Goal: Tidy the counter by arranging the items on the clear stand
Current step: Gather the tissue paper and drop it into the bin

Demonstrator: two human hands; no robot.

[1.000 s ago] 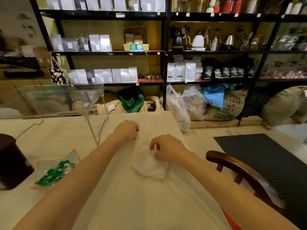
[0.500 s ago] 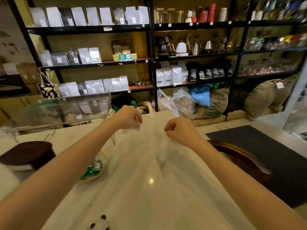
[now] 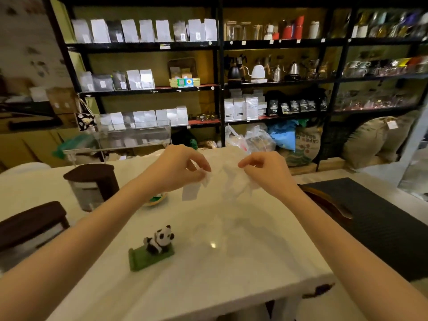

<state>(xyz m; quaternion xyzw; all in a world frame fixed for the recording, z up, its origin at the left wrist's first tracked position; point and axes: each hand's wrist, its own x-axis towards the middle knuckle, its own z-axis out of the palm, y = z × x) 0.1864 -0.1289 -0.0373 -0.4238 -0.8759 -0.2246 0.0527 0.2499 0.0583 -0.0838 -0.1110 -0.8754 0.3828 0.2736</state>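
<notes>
A white tissue (image 3: 225, 184) hangs stretched above the white counter (image 3: 231, 262), held at both ends. My left hand (image 3: 179, 169) pinches its left corner and my right hand (image 3: 266, 170) pinches its right side. The clear stand (image 3: 136, 137) sits at the counter's far left, behind my left hand. A panda figure on a green base (image 3: 154, 247) stands near the front of the counter. A small dish with green sweets (image 3: 157, 199) is mostly hidden under my left forearm.
A dark-lidded canister (image 3: 92, 185) stands left of my left arm, and another dark-topped object (image 3: 30, 225) sits at the left edge. A wooden chair back (image 3: 328, 205) and a black mat (image 3: 382, 218) lie to the right. Black shelves with bags and kettles fill the background.
Both hands lifted the tissue off the counter and pulled it apart, spreading it in the air. The view tilted and shifted, bringing the panda figure and canister into sight.
</notes>
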